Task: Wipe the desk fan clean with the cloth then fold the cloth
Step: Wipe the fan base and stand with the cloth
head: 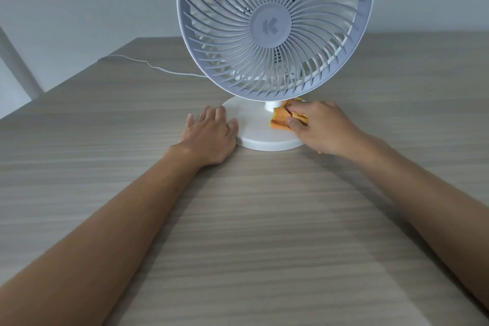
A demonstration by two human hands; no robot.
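A white desk fan [275, 26] with a round grille stands upright on the wooden table, its flat round base [259, 135] near the middle of the view. My right hand [322, 127] presses a bunched orange cloth [280, 120] onto the right side of the base, just beside the short neck. My left hand [211, 135] lies flat on the table with fingers spread, touching the left edge of the base. Most of the cloth is hidden under my right hand.
The fan's thin white cord [148, 63] trails from behind the fan to the table's back left edge. The wood-grain table [238, 233] spreads wide in front of the fan. A pale wall rises behind.
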